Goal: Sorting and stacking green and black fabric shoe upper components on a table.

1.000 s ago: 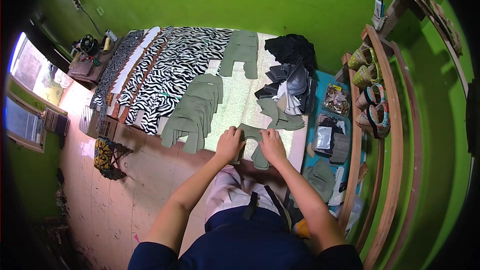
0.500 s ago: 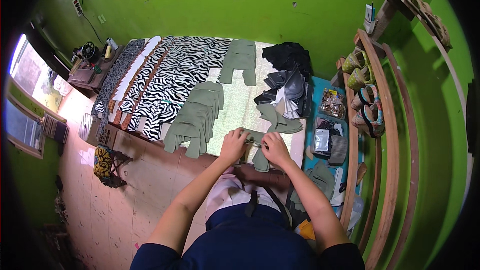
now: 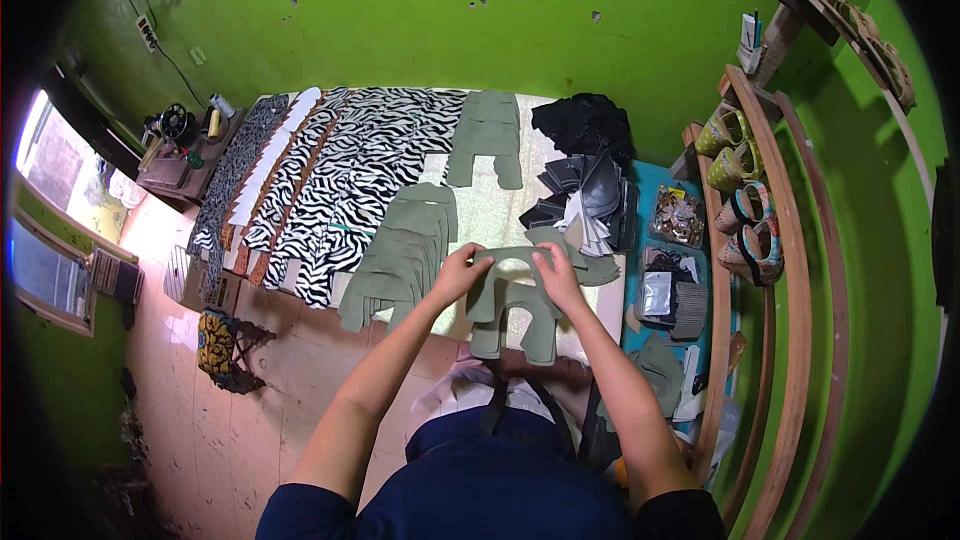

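A small stack of olive-green cut fabric pieces (image 3: 515, 302), arch-shaped with two legs hanging toward the person, lies between the two hands over the pale worktable (image 3: 500, 210). The left hand (image 3: 462, 272) pinches its upper left corner, fingers closed on the edge; the right hand (image 3: 553, 275) grips the top right part, thumb and fingers closed on the fabric. Just left of the left hand lies a fanned row of matching green pieces (image 3: 405, 250). Beyond that, zebra-print strips (image 3: 360, 170) spread out. Past the right hand sits a heap of black and grey cuttings (image 3: 585, 170), and further right wooden shelves hold sandals (image 3: 745, 190).
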Available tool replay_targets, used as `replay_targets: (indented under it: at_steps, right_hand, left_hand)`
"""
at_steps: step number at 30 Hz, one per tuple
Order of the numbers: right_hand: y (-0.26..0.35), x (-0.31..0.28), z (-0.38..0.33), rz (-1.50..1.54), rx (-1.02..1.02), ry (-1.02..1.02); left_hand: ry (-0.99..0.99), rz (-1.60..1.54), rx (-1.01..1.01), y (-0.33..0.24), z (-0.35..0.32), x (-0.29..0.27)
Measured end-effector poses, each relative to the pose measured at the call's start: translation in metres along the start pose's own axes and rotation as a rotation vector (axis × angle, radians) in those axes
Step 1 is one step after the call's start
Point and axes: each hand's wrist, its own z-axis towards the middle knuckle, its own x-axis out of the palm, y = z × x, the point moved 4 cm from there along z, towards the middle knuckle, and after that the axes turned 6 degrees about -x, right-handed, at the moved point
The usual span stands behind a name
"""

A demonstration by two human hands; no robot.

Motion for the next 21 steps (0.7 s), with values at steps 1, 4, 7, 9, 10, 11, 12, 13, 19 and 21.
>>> replay_targets:
  at_steps: [1,4,7,9,10,11,12,13,19,21]
  right_hand:
    - [0.004,0.009,0.009,-0.117,-0.076,-0.055]
    - [0.012,0.031,0.034,-0.202,0.015,-0.045]
    - [0.008,0.035,0.056,-0.379,0.011,-0.129]
    - [0.015,0.016,0.057,-0.661,-0.082,-0.245]
    - [0.024,0.007,0.056,-0.944,-0.187,-0.348]
    - [0.025,0.001,0.052,-1.043,-0.146,-0.385]
    - [0.028,-0.001,0.047,-1.046,-0.139,-0.389]
    - [0.031,-0.002,0.041,-1.107,-0.137,-0.388]
    - [0.027,-0.009,0.012,-1.293,-0.037,-0.251]
    - [0.022,-0.016,0.01,-1.219,-0.05,-0.284]
  left_hand:
    - [-0.033,0.029,0.025,0.001,0.008,-0.01]
    - [-0.154,0.131,0.02,0.001,0.031,-0.032]
    - [-0.36,0.307,0.126,-0.004,0.044,-0.041]
    - [-0.398,0.443,0.181,-0.014,0.047,-0.039]
    - [-0.387,0.444,0.184,-0.016,0.048,-0.037]
    - [-0.318,0.448,0.188,-0.018,0.048,-0.032]
    - [-0.255,0.45,0.188,-0.015,0.047,-0.028]
    - [-0.184,0.398,0.195,-0.008,0.049,-0.024]
    - [0.052,0.391,0.174,0.001,0.056,0.014]
    - [0.149,0.386,0.136,-0.002,0.054,0.027]
